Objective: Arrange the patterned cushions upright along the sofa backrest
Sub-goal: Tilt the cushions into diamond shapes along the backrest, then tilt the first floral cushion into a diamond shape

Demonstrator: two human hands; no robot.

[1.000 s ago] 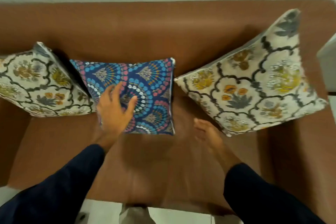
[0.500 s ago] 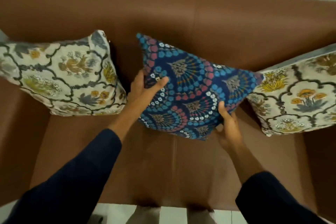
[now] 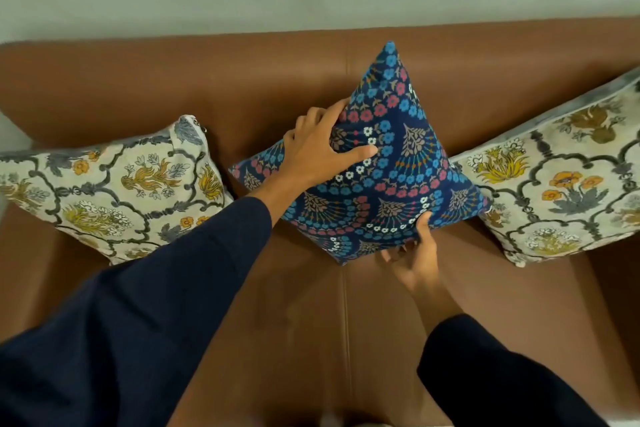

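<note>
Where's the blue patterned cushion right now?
Centre of the head view: the blue patterned cushion stands on one corner against the brown sofa backrest, between two cream floral cushions, gripped by both hands.

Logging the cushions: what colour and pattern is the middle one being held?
Navy blue cushion with blue, pink and white dotted fan motifs; clearest in the head view.

Brown sofa [image 3: 242, 87] (leather-look) carries two cream floral cushions [image 3: 114, 191] [image 3: 561, 184] flanking a blue cushion [image 3: 391, 177].

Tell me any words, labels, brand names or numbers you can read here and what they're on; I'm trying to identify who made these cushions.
None: no readable text on the blue cushion, the left floral cushion, the right floral cushion or the sofa; only printed patterns show.
</note>
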